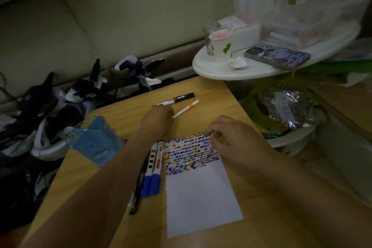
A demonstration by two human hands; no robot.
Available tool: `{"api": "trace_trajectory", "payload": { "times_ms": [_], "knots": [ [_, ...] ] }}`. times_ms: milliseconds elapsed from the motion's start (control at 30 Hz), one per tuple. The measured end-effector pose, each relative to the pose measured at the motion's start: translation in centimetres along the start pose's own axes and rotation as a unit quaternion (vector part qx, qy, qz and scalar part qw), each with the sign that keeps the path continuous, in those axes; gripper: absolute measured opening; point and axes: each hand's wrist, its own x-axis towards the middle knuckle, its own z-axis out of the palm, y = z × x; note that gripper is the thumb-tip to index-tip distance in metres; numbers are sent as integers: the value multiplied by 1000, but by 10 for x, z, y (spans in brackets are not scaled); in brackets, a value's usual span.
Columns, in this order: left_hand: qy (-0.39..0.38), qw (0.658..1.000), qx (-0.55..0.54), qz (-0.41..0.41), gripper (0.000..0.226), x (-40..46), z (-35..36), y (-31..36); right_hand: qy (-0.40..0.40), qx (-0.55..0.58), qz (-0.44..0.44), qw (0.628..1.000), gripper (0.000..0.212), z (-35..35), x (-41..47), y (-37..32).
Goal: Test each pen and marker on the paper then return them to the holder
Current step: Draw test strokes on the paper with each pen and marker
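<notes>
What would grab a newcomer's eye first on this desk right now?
The sheet of paper in the middle of the wooden table, its upper half packed with small multicoloured test marks. The right hand rests on its top edge, while the left hand reaches to the orange-banded pen beyond it. To the left stands a blue holder, with two blue-capped markers lying beside the paper.

Head view looks steeply down (dim, perhaps close).

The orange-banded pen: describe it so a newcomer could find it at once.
Start at the wooden table, then its far edge beyond the paper. Two pens lie there; the orange-banded pen is the nearer, thinner, white one, unlike the black-capped marker behind it.
</notes>
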Motion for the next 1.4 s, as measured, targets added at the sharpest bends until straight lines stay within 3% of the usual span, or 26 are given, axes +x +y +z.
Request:
{"api": "trace_trajectory", "payload": {
  "times_ms": [133,367,500,633,867,967,1100,1400],
  "knots": [
    [36,998,-54,-2,21,-14,-14,7,-9,-1,1,1000,25,2,0,-4],
    [99,977,-171,78,15,-96,-56,22,-21,12,-27,999,64,8,-3,-20],
    [118,965,-219,86,12,-143,-58,24,-29,26,-52,998,69,16,-9,-32],
    [127,953,-260,89,11,-164,-51,21,-8,36,-60,998,58,25,-15,-41],
    [58,940,-304,142,28,-188,-49,19,0,58,-15,998,6,32,-16,-51],
    [45,950,-272,148,30,-183,-48,15,-3,163,38,986,21,29,-16,-57],
    [36,962,-236,132,45,-180,-45,7,-56,326,86,940,36,28,-17,-70],
    [37,948,-282,146,9,-181,-45,0,-90,437,118,887,24,35,-18,-75]
  ]
}}
